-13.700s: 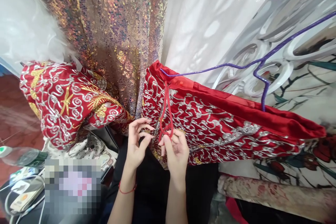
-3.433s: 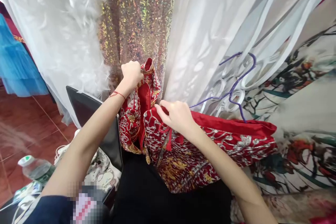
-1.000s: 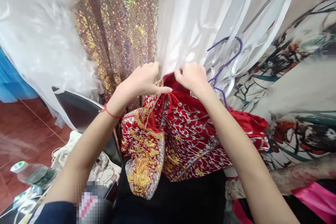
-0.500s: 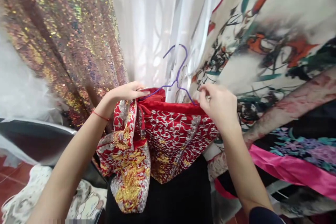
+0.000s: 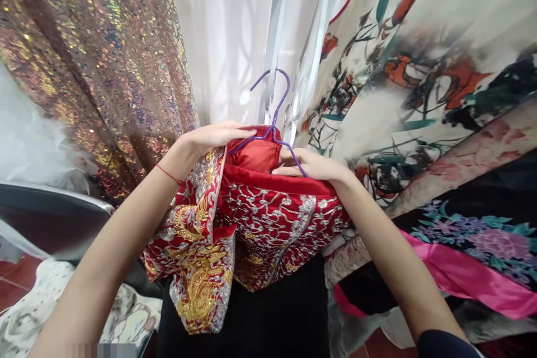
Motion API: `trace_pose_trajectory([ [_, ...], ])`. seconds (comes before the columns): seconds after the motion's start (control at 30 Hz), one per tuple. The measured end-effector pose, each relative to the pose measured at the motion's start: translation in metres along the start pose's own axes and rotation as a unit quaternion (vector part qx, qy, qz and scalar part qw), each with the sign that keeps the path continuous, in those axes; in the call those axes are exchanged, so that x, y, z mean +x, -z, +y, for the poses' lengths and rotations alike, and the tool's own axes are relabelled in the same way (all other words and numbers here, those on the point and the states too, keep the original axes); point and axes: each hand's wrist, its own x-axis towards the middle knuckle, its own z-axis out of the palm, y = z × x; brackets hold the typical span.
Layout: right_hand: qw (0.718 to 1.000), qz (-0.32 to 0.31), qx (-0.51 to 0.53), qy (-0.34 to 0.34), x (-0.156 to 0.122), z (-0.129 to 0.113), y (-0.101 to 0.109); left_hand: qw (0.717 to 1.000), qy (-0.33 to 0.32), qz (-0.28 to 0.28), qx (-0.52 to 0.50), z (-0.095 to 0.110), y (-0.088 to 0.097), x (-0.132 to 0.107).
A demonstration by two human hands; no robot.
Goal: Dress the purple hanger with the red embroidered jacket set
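purple hanger (image 5: pixel 274 122) set in the waist of a red skirt (image 5: pixel 285 215)

we find the skirt just below centre, towards six o'clock, silver-patterned, its waistband gaping upward. the hanger's arms reach down into that opening, its hook bare at twelve o'clock. a gold-embroidered red garment (image 5: pixel 205 285) hangs beside the skirt at seven o'clock. our left hand (image 5: pixel 212 135), at ten o'clock, lies over the hanger's end and a red edge, thumb outstretched; we cannot tell whether it pinches the cloth. our right hand (image 5: pixel 310 164), at three o'clock, reaches into the opening behind the hanger, thumb and fingers apart; its grip is partly hidden, so we cannot tell. farther out, we see sequinned fabric (image 5: pixel 104 39) at ten o'clock, flower-printed cloth (image 5: pixel 455 81) at two and a pink band (image 5: pixel 453 274) at four.
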Motion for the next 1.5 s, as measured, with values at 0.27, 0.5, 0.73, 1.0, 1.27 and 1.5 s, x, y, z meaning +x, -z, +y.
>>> trace_pose_trajectory([
  [0.27, 0.981, -0.076, 0.138, -0.114, -0.009, 0.021, 0.014, 0.991, 0.008, 0.052, 0.119, 0.006, 0.000, -0.017],
  [0.5, 0.980, 0.177, 0.051, -0.074, -0.041, 0.030, 0.005, 0.855, 0.112, 0.381, 0.333, -0.007, -0.081, -0.118],
  [0.73, 0.979, -0.008, 0.114, -0.167, -0.044, 0.031, 0.021, 0.827, 0.298, 0.342, 0.331, -0.062, -0.122, -0.156],
  [1.0, 0.979, -0.012, 0.173, -0.104, -0.050, 0.063, 0.003, 0.713, 0.324, 0.535, 0.316, -0.039, -0.048, -0.143],
  [1.27, 0.964, 0.204, 0.151, -0.079, -0.073, 0.054, -0.023, 0.755, 0.282, 0.480, 0.347, -0.035, -0.002, -0.092],
  [1.5, 0.880, 0.471, 0.054, 0.034, -0.078, 0.026, -0.018, 0.772, 0.244, 0.468, 0.354, -0.067, 0.004, -0.081],
])
